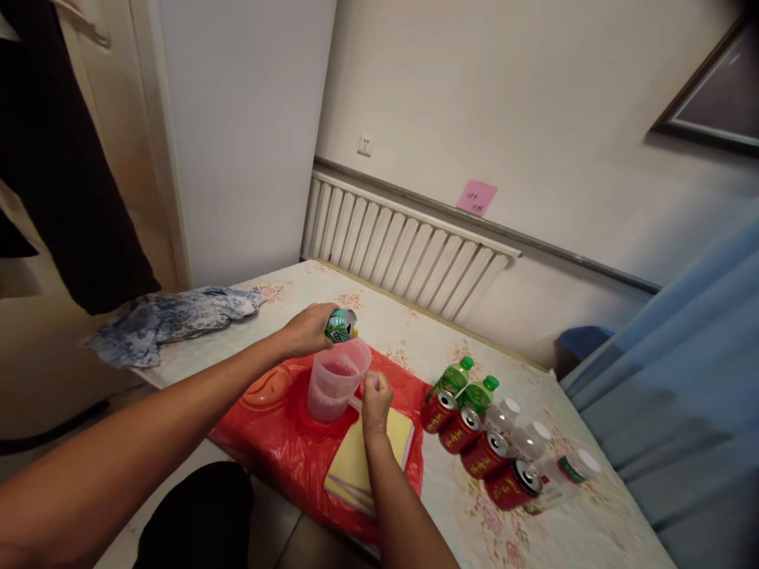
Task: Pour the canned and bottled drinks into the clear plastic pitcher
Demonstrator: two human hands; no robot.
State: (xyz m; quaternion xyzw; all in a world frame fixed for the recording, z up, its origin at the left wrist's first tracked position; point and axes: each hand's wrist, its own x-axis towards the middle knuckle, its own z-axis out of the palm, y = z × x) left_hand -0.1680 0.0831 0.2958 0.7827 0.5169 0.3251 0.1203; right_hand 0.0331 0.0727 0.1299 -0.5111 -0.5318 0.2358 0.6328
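My left hand [309,328] is wrapped round a green drink can [339,325], tipped over the rim of a clear plastic measuring jug [332,387]. The can's opened top faces down to the right, above the jug's mouth. My right hand [375,395] is closed on the jug's handle at its right side. Beneath the jug lies a red plastic sheet [266,442], with an orange round lid [266,389] left of the jug. A folded yellow cloth [349,462] rests on the sheet below my right hand.
Several red cans [463,431] with opened tops stand at the right of the flowered tablecloth [462,533]. Behind them are green-capped bottles [454,378] and clear bottles [530,438]. A blue-and-white cloth [183,320] lies at the left corner. A radiator [397,245] runs along the wall; a blue curtain [681,371] hangs right.
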